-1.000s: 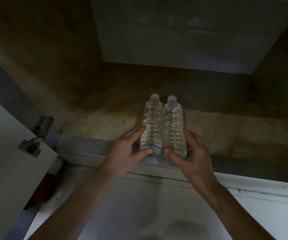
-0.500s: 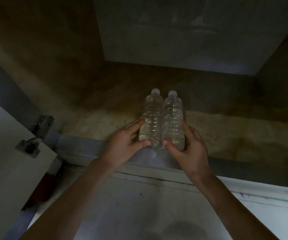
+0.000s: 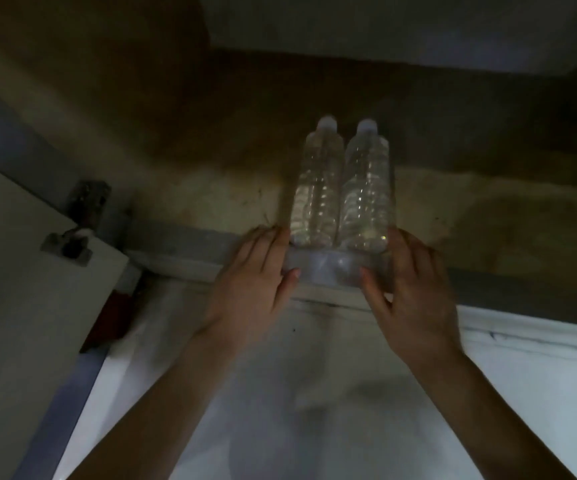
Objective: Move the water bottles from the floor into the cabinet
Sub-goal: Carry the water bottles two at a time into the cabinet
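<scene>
Plastic water bottles point(image 3: 318, 195) stand by cabinet edge point(image 3: 183, 237); left hand point(image 3: 256, 271), right hand point(image 3: 415, 289) grips spread.

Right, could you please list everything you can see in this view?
bottles: two, clear with white caps, upright side by side near the cabinet's front edge
cabinet: one, stained brown inside, open ahead
door: one, pale, swung open at left
hinge: one, metal, at the door's edge
red thing: one, below the door, unclear
floor: one, pale, foreground
left hand: one, fingers straight, beside the left bottle's base
right hand: one, fingers straight, beside the right bottle's base
</scene>
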Demonstrator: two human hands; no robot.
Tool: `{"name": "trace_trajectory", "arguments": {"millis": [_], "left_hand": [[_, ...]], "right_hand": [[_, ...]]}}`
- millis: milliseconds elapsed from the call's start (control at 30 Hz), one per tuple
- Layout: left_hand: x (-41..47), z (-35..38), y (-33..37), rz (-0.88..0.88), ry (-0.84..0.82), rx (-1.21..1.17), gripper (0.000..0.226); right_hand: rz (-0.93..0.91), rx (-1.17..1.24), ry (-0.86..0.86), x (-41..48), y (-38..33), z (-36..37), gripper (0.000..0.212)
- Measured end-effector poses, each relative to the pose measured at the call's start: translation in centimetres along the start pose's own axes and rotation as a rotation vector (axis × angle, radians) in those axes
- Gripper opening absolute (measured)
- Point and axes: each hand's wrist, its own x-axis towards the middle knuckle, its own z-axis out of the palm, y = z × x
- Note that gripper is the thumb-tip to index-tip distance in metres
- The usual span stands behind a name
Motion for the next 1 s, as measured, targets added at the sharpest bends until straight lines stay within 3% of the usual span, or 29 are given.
{"name": "trace_trajectory", "arguments": {"millis": [67, 200, 367, 533, 767, 900, 1000], "left_hand": [[-2.8, -0.7, 0.6, 0.020, -0.049, 0.024, 0.058], [-7.8, -5.6, 2.8, -0.002, -0.225, 0.002, 0.057], [-10.2, -19.7, 8.2, -0.021, -0.320, -0.063, 0.053], [-8.8, -40.2, 16.5, 0.010, -0.306, -0.128, 0.047], [-5.1, -70.2, 27.8, 0.087, -0.188, -0.158, 0.046], [-4.1, -79.5, 31.3, 0.160, -0.086, -0.148, 0.052], [-4.5, -82.7, 32.4, 0.229, -0.059, -0.170, 0.059]], "right_hand": [[0.018, -0.024, -0.007, -3.0, -0.5, -0.8, 0.066], [0.067, -0.049, -0.181, -8.4, -2.7, -5.2, 0.062], [0.114, -0.086, -0.312, -9.7, -9.3, -19.4, 0.059], [0.179, -0.041, -0.277, -7.7, -18.5, -39.2, 0.052], [0.051, -0.093, -0.198, -4.7, -29.0, -68.7, 0.052], [-0.010, -0.123, -0.023, -4.3, -32.4, -79.3, 0.051], [-0.005, -0.150, 0.102, -6.1, -34.0, -83.3, 0.052]]}}
